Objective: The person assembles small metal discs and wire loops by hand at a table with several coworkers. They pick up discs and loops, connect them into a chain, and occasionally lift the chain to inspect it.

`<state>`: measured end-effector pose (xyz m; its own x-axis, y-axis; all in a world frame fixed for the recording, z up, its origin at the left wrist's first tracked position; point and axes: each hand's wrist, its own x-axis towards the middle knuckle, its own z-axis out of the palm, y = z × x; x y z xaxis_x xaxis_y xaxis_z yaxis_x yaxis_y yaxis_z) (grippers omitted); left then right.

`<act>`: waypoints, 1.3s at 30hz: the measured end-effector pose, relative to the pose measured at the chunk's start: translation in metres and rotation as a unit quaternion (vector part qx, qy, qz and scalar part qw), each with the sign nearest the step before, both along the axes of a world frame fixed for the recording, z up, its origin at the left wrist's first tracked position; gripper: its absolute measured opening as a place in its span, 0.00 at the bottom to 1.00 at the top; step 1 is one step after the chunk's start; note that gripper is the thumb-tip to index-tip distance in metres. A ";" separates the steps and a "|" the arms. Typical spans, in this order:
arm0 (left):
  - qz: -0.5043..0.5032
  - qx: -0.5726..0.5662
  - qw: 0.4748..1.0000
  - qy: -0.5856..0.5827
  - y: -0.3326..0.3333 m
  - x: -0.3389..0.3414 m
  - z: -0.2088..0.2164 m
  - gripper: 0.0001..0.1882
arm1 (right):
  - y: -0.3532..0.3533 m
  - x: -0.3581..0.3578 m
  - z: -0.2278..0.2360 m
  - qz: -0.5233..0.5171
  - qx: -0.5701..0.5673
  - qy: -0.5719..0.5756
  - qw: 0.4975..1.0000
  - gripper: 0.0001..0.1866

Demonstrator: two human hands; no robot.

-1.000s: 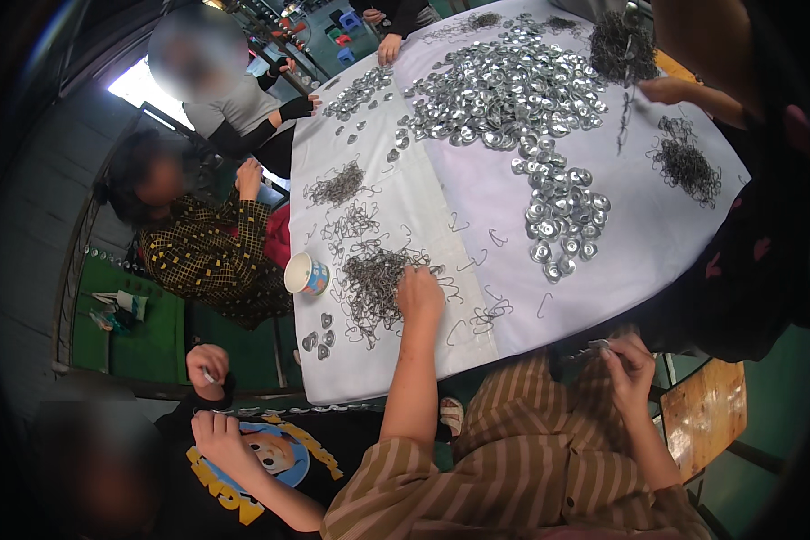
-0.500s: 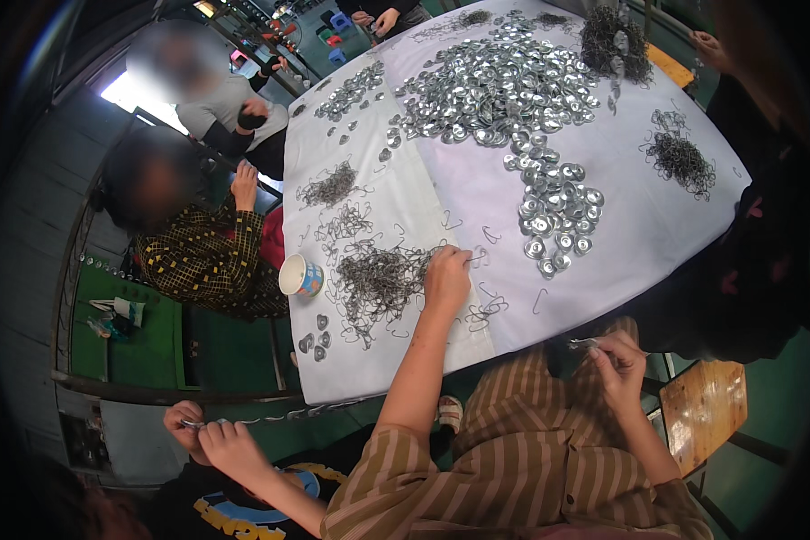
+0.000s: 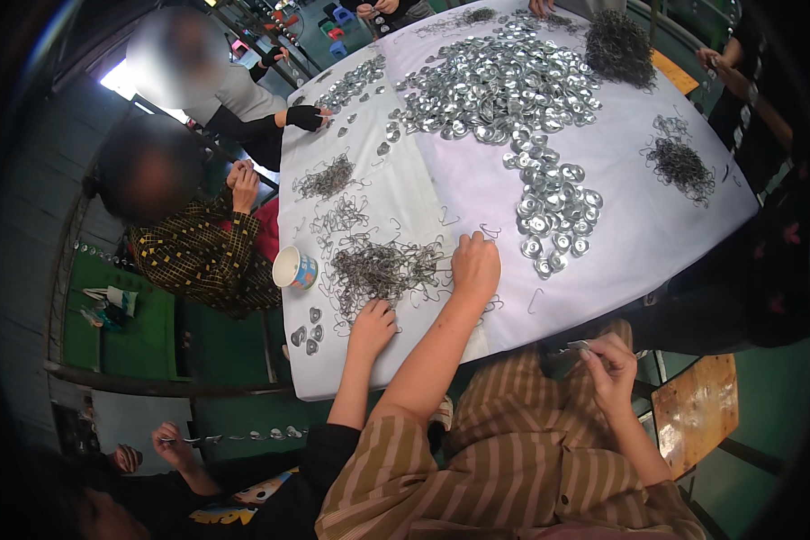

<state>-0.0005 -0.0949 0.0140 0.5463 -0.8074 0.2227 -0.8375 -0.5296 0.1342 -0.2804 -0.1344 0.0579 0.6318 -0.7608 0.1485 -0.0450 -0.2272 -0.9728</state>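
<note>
My left hand (image 3: 475, 270) rests on the white tabletop at the right edge of a heap of thin metal wire hooks (image 3: 369, 270), its fingers bent closed. A loose wire hook (image 3: 490, 231) lies just beyond the fingertips; what they hold, if anything, is hidden. Over my lap, off the near table edge, my right hand (image 3: 614, 364) pinches a small silver metal piece (image 3: 579, 345) between thumb and fingers. A co-worker's hand (image 3: 372, 326) reaches into the near side of the same heap, left of my forearm.
A big pile of silver discs (image 3: 499, 85) covers the table's far middle, trailing towards me. A paper cup (image 3: 294, 268) stands at the left edge, with a few discs (image 3: 308, 333) nearby. More hook heaps (image 3: 679, 166) lie right and far. Co-workers sit around; a wooden stool (image 3: 696, 414) is at right.
My left hand has shifted right and slightly nearer me. The neighbouring co-worker's hand has come onto the table into the hooks. My right hand has barely moved, still pinching the metal piece.
</note>
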 end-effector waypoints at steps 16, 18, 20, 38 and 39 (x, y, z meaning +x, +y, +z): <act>0.006 -0.138 0.884 0.446 0.016 0.040 0.021 0.03 | -0.008 -0.003 0.003 -0.016 -0.038 -0.005 0.999 0.04; -0.007 -0.160 0.829 0.536 0.022 0.028 0.030 0.03 | -0.007 -0.002 0.000 -0.022 -0.033 -0.006 0.999 0.04; -0.043 -0.167 0.778 0.605 0.023 0.000 0.049 0.03 | -0.007 0.001 -0.002 -0.034 -0.027 -0.013 0.999 0.04; -0.163 -0.235 0.809 0.513 0.030 -0.134 0.066 0.03 | -0.010 0.005 0.009 -0.063 -0.129 0.017 0.990 0.06; -0.160 -0.246 0.803 0.518 0.031 -0.136 0.063 0.03 | -0.011 0.004 0.010 -0.062 -0.154 0.027 0.986 0.07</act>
